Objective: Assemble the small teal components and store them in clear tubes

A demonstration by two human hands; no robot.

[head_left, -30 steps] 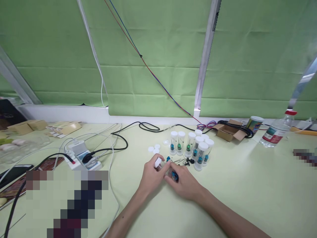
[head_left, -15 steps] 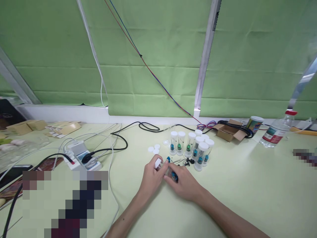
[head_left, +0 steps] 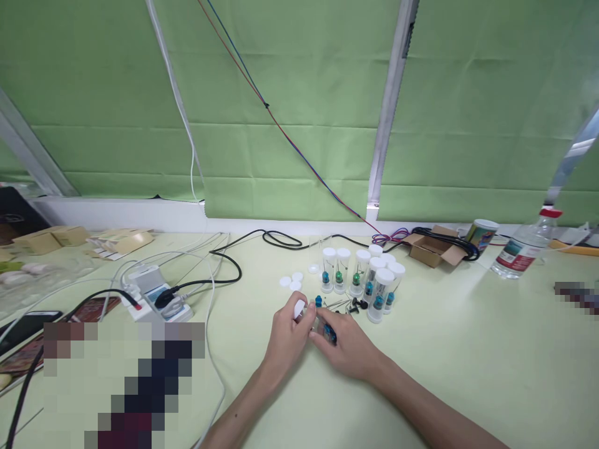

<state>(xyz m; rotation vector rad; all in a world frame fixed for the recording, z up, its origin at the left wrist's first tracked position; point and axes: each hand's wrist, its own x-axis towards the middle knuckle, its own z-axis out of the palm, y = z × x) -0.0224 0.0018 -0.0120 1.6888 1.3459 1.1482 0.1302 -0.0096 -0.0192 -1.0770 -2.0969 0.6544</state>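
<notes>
A clear plastic tube with a white cap (head_left: 299, 308) lies tilted between my hands. My left hand (head_left: 287, 340) is closed around the capped end, thumb against the tube. My right hand (head_left: 349, 346) grips the other end, where a dark blue piece (head_left: 330, 333) shows through; the fingers hide part of it. Just beyond the fingertips is a loose blue piece (head_left: 319, 301). Thin metal rods (head_left: 337, 304) and small black parts (head_left: 358, 305) lie to its right. Several upright capped tubes (head_left: 379, 296) holding blue or green pieces stand behind them.
Loose white caps (head_left: 285, 282) lie beyond my left hand. A power strip (head_left: 159, 293) with plugs and trailing cables stands left. Behind the tubes are a small cardboard box (head_left: 433, 249), a cylindrical can (head_left: 483, 234) and a plastic bottle (head_left: 519, 249). Phones (head_left: 30, 327) lie far left.
My left thumb has shifted slightly left, and the loose blue piece beyond it shows more. Both hands otherwise stay in place on the tube.
</notes>
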